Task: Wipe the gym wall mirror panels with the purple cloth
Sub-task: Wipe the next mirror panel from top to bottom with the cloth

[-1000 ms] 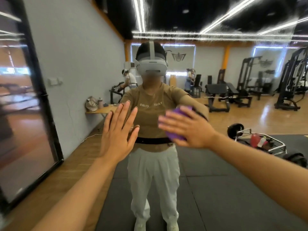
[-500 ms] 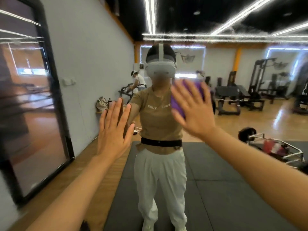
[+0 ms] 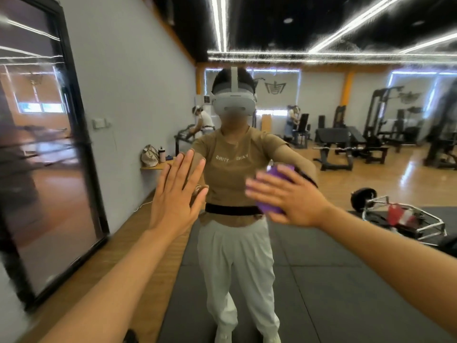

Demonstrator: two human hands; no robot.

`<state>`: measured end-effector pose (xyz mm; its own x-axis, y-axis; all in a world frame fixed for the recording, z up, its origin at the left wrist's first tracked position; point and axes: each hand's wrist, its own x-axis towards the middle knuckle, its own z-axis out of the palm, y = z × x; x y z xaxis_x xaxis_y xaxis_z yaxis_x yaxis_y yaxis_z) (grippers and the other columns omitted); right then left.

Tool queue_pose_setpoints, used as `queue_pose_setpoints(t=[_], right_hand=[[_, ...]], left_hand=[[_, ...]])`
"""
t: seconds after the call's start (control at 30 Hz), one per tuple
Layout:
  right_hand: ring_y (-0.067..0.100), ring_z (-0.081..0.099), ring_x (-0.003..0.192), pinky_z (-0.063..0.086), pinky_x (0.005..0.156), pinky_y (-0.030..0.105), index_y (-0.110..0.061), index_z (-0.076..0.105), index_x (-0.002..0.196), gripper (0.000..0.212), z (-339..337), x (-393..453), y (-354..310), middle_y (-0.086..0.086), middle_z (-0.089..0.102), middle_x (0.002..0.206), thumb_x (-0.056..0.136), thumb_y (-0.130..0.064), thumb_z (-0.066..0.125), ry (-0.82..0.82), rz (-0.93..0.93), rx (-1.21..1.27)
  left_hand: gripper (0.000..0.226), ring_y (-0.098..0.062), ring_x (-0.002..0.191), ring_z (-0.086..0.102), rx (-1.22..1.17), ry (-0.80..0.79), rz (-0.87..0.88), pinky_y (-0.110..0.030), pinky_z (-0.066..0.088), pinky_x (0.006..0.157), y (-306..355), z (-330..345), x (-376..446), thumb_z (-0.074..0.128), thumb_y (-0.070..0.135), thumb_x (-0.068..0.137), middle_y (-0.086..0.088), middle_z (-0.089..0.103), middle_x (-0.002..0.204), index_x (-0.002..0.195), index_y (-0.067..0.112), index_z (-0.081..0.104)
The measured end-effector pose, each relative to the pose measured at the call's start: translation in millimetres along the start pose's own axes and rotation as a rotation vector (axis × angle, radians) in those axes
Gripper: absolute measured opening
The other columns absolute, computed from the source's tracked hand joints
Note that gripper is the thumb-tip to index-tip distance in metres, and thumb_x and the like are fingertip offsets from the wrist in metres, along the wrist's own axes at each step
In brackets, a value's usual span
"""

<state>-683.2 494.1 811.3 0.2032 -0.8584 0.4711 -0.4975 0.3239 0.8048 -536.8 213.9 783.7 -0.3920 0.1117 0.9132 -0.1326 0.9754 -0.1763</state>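
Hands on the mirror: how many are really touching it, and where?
2. The left hand presses flat on the mirror glass, fingers straight. The right hand presses the purple cloth against the glass to its right. None seem hidden.

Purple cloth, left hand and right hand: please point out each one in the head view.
Purple cloth point(image 3: 282, 172): head view, upper fold above the fingers.
Left hand point(image 3: 173, 199): head view, back of the hand.
Right hand point(image 3: 294, 198): head view, back of the hand.
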Motion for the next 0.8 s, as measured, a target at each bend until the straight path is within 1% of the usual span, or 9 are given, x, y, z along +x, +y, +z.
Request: queue_pose_setpoints(t=[0.13, 0.23, 0.33, 0.4, 0.5, 0.6, 0.67, 0.73, 0.8], right_hand=[[0.024, 0.022, 0.154, 0.011, 0.124, 0.049, -0.022, 0.029, 0.160, 0.061, -39, 65, 76, 0.002, 0.027, 0.166, 0.105, -0.049, 0.032, 0.158, 0.395, -0.006], [0.026, 0.017, 0.155, 0.006, 0.124, 0.047, -0.019, 0.026, 0.160, 0.065, -60, 97, 115, 0.005, 0.022, 0.167, 0.105, -0.053, 0.026, 0.221, 0.664, 0.055], [0.025, 0.012, 0.156, 0.003, 0.125, 0.046, -0.018, 0.023, 0.161, 0.064, -59, 111, 110, 0.005, 0.019, 0.168, 0.106, -0.051, 0.023, 0.283, 0.847, 0.062], [0.027, 0.016, 0.155, 0.005, 0.125, 0.048, -0.016, 0.025, 0.160, 0.062, -50, 111, 81, 0.006, 0.022, 0.167, 0.107, -0.048, 0.022, 0.329, 0.872, 0.068], [0.028, 0.021, 0.153, 0.012, 0.123, 0.053, -0.018, 0.029, 0.159, 0.060, -22, 89, 12, 0.006, 0.027, 0.166, 0.107, -0.047, 0.020, 0.248, 0.658, 0.041], [0.024, 0.014, 0.156, 0.002, 0.125, 0.051, -0.024, 0.028, 0.160, 0.060, 12, 46, -69, -0.001, 0.021, 0.167, 0.104, -0.047, 0.033, 0.071, 0.289, 0.018], [0.022, 0.005, 0.157, -0.007, 0.125, 0.050, -0.025, 0.024, 0.161, 0.065, 30, 17, -111, -0.005, 0.015, 0.168, 0.101, -0.048, 0.038, -0.050, 0.048, -0.085], [0.021, 0.000, 0.157, -0.011, 0.125, 0.049, -0.025, 0.016, 0.162, 0.068, 40, 2, -127, -0.006, 0.007, 0.169, 0.102, -0.050, 0.035, -0.104, -0.059, -0.156], [0.020, -0.001, 0.157, -0.011, 0.125, 0.048, -0.025, 0.014, 0.162, 0.069, 39, 3, -119, -0.007, 0.007, 0.169, 0.102, -0.051, 0.036, -0.108, -0.128, -0.178]], left_hand=[[0.063, -0.020, 0.156, 0.001, -0.013, 0.004, -0.032, -0.041, 0.002, 0.127, -3, -2, -3, 0.038, 0.041, 0.104, -0.008, 0.008, 0.168, 0.160, 0.016, 0.022], [0.063, -0.019, 0.156, 0.001, -0.026, 0.006, -0.037, -0.037, -0.001, 0.126, -10, -6, -5, 0.039, 0.038, 0.103, -0.009, 0.009, 0.168, 0.160, 0.014, 0.023], [0.064, -0.021, 0.156, 0.001, -0.054, 0.022, -0.058, -0.034, -0.005, 0.126, -21, -12, -2, 0.041, 0.038, 0.102, -0.006, 0.004, 0.168, 0.160, 0.014, 0.025], [0.065, -0.025, 0.156, 0.005, -0.060, 0.019, -0.110, -0.036, -0.006, 0.126, -30, -15, 1, 0.041, 0.039, 0.102, -0.005, 0.002, 0.168, 0.160, 0.015, 0.023], [0.066, -0.027, 0.156, 0.008, -0.032, -0.010, -0.077, -0.039, -0.004, 0.126, -41, -15, 1, 0.038, 0.041, 0.103, -0.008, 0.005, 0.169, 0.160, 0.014, 0.023], [0.065, -0.024, 0.156, 0.003, -0.021, -0.019, -0.047, -0.041, -0.003, 0.126, -45, -13, 0, 0.036, 0.042, 0.104, -0.009, 0.004, 0.169, 0.161, 0.014, 0.020], [0.065, -0.021, 0.156, -0.003, -0.016, -0.017, -0.042, -0.041, -0.005, 0.126, -45, -9, -1, 0.032, 0.042, 0.105, -0.007, -0.001, 0.169, 0.162, 0.016, 0.013], [0.064, -0.021, 0.156, -0.007, 0.005, -0.038, -0.028, -0.042, -0.007, 0.125, -46, -6, -2, 0.023, 0.045, 0.107, -0.005, -0.007, 0.169, 0.162, 0.019, 0.003], [0.063, -0.022, 0.156, -0.009, 0.018, -0.062, -0.006, -0.044, -0.008, 0.125, -49, -4, -3, 0.015, 0.047, 0.108, -0.005, -0.011, 0.169, 0.162, 0.020, -0.002]])
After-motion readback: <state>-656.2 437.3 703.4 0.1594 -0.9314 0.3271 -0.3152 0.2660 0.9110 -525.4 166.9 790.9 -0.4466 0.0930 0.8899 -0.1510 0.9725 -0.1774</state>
